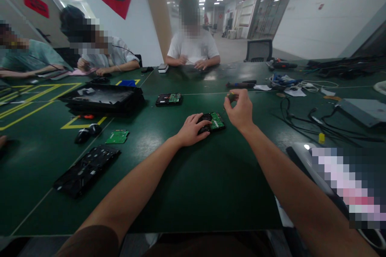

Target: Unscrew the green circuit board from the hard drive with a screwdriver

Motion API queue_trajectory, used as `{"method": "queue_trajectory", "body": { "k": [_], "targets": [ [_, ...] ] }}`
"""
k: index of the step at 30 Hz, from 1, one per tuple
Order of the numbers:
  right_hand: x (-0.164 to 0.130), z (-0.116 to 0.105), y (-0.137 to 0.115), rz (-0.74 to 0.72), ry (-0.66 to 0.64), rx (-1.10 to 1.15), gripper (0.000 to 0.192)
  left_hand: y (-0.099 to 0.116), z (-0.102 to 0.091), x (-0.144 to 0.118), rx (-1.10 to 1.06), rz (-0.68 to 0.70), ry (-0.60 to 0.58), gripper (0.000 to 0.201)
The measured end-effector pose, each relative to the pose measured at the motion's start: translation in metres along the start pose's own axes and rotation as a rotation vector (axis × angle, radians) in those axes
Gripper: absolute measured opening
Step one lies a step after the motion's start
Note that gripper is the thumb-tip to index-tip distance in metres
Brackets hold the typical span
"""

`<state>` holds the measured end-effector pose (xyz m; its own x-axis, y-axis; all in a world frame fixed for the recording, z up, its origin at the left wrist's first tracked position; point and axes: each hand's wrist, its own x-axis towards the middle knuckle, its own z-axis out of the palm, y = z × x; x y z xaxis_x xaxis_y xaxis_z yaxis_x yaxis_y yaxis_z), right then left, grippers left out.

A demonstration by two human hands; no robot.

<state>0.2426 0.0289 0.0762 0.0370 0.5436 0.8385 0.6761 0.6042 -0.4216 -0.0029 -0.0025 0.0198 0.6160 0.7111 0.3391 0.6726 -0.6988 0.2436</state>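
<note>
My left hand (193, 130) grips a hard drive (217, 120) on the green table, its fingers over the black part and the thumb along the near edge. The drive's green circuit board faces up on the right side. Just right of it and raised above the table, my right hand (241, 108) is closed around a screwdriver (231, 97); only part of its dark handle shows, and the tip cannot be made out. Farther back lies a second hard drive (169, 99). A loose green circuit board (117, 137) rests on the left, beyond a black plastic panel (87, 170).
Stacked black trays (102, 98) stand at left, behind a black mouse (87, 133). On the right are black cables (319, 122), a grey metal box (362, 111) and a laptop (301, 156). A person (193, 46) sits opposite; others sit at left.
</note>
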Motion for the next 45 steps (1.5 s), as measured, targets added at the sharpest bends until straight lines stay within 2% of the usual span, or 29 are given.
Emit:
{"method": "queue_trajectory", "body": {
  "k": [8,13,20,25,28,33,38,41,45],
  "targets": [
    [-0.001,-0.002,-0.006,-0.088,-0.03,-0.05,0.029,-0.002,0.003,0.001,0.01,-0.002,0.003,0.05],
    [0.001,-0.003,-0.003,-0.058,0.007,-0.062,0.027,-0.002,0.003,0.0,0.01,0.001,0.005,0.05],
    [-0.002,-0.003,-0.011,-0.137,-0.049,-0.067,0.026,-0.001,0.001,0.0,0.005,-0.006,0.001,0.05],
    [-0.002,-0.004,-0.004,-0.066,0.018,-0.079,0.023,-0.001,0.0,0.0,-0.009,-0.011,-0.005,0.049],
    [-0.002,-0.003,-0.004,-0.042,-0.015,-0.036,0.026,-0.001,0.001,0.0,0.0,-0.009,-0.003,0.049],
    [-0.004,-0.003,-0.008,-0.088,-0.053,-0.028,0.028,-0.001,0.001,0.0,0.006,-0.003,0.008,0.049],
    [-0.004,-0.001,-0.001,-0.007,0.018,-0.043,0.032,-0.001,0.001,0.0,-0.012,-0.013,-0.006,0.049],
    [-0.005,-0.001,-0.001,-0.001,-0.024,-0.024,0.033,-0.001,0.001,0.0,-0.015,-0.011,-0.004,0.049],
    [-0.005,-0.002,-0.005,-0.073,-0.076,-0.028,0.038,-0.001,0.001,0.0,-0.001,-0.005,0.002,0.05]
  ]
}}
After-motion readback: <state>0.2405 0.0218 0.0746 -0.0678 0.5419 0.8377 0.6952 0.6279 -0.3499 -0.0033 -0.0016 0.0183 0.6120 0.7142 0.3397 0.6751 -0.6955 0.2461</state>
